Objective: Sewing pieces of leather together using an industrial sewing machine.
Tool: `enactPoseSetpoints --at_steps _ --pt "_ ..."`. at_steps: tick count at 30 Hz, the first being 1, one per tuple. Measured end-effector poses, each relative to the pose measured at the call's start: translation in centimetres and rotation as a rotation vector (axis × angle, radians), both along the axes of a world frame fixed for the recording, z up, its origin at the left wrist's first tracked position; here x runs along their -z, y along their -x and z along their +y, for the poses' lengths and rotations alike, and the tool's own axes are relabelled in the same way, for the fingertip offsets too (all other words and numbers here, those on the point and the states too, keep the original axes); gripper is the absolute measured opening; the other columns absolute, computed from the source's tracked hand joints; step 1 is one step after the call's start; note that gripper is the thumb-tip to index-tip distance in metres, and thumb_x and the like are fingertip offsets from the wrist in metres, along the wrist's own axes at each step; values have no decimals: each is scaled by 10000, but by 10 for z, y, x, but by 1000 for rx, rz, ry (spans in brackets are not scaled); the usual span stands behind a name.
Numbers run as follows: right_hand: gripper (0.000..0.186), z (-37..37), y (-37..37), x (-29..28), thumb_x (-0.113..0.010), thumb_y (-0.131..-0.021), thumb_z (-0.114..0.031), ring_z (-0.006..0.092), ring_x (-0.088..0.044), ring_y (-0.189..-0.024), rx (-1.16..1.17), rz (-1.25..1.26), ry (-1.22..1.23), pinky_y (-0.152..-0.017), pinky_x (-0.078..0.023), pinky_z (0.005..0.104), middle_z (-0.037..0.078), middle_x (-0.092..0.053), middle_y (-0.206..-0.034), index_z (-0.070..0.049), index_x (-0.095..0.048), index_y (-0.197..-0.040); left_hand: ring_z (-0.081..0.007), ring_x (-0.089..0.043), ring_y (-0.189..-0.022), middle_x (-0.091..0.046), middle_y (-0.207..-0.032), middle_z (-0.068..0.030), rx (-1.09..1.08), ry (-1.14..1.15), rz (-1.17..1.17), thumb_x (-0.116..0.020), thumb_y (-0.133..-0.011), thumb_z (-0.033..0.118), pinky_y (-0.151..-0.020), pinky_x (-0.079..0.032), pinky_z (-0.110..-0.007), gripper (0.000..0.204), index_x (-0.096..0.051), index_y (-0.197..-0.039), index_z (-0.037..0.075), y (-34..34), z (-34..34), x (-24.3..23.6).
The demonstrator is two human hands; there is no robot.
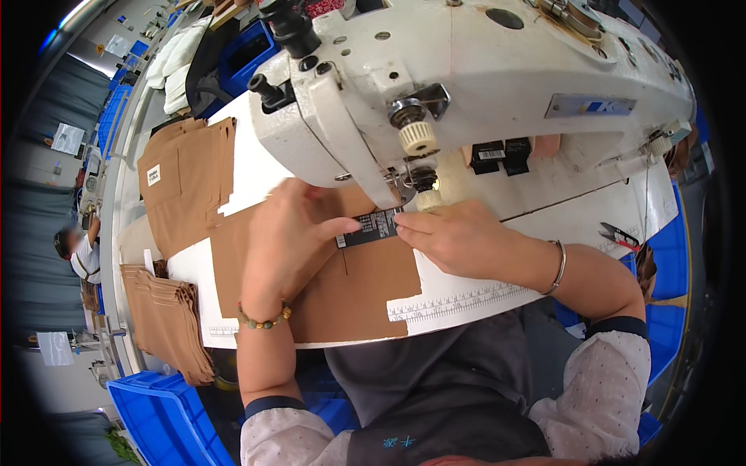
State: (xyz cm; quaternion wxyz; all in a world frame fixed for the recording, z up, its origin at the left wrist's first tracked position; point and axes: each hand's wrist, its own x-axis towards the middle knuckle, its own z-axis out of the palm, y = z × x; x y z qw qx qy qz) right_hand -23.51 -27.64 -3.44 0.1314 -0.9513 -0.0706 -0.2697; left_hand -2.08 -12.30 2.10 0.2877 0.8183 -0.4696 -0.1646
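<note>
– Sewing machine (497,85) looms closest, over yr work. How's yr grip?

– Yr L hand (287,231) has its thumb at the black label's (378,227) left end; R hand (462,237) has fingertips at its right end. Pinching or just pressing, can't tell. Label's on the brown cloth (361,299), near the stitching spot.

– Step?

– Prob. lining up the label for sewing. Next move calls for holding it flat & square, fingertips clear.

– Around you?

– Cloth stack (194,167) up L, 2nd pile (162,318) nearer you, snips (619,235) off R. Machine head partly blocks the view of the stitching spot, FYI.
</note>
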Motion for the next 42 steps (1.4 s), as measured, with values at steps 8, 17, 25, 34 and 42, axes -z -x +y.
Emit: enactPoseSetpoints --at_steps 8,17,25,34,42 --pt "40 1 -1 0 -645 -760 -60 201 -651 -730 -26 18 10 -575 -531 342 56 -592 -859 -33 -631 -785 -280 -632 -708 -644 -741 -91 -106 -228 -279 -826 -735 203 -742 -512 -375 234 -661 -821 60 -24 20 -24" --pt "116 3 3 -6 -638 -822 -83 218 -648 -729 28 26 -8 -581 -528 355 104 -575 -932 16 -671 -873 -332 -587 -893 -617 -885 -111 171 99 -691 -551 -651 -113 -865 -460 -444 317 -604 -926 35 64 23 -57" --pt "82 4 3 -6 -619 -828 -74 251 -667 -674 9 112 -90 -566 -522 372 106 -599 -795 -5 -659 -845 -313 -617 -816 -626 -852 -75 119 -54 -523 -625 -698 -60 -737 -479 -417 309 -609 -973 81 44 33 -19" --pt "74 5 4 -3 -614 -833 -76 274 -668 -641 33 64 -104 -544 -519 387 100 -614 -710 -16 -657 -826 -266 -624 -776 -620 -839 -39 178 -49 -668 -699 -670 1 -680 -481 -399 266 -674 -912 108 56 23 -37" --pt "122 3 5 -3 -649 -812 -94 220 -660 -617 29 186 -52 -508 -490 365 47 -602 -709 -36 -666 -918 -306 -584 -984 -580 -1021 -85 336 -7 -526 -730 -631 -13 -868 -454 -406 666 -613 -1279 93 81 20 1"
